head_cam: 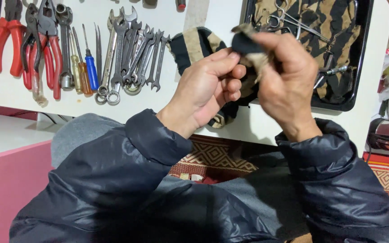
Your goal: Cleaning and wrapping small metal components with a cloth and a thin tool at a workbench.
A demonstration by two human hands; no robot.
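at frame centre both hands are closed on a striped rag (194,47), left hand (212,85) gripping low, right hand (284,76) pinching a fold above; it looks like mid-wiping or folding; next calls for a firm pinch; wrenches (131,54) lie upper left.

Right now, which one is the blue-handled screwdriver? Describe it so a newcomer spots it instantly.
Start at the white table and go to the row of hand tools along its left part. Between the red-handled pliers and the fan of grey spanners lie a few screwdrivers; the blue-handled screwdriver is the rightmost. Its neighbours have amber and orange handles; only this one is blue.
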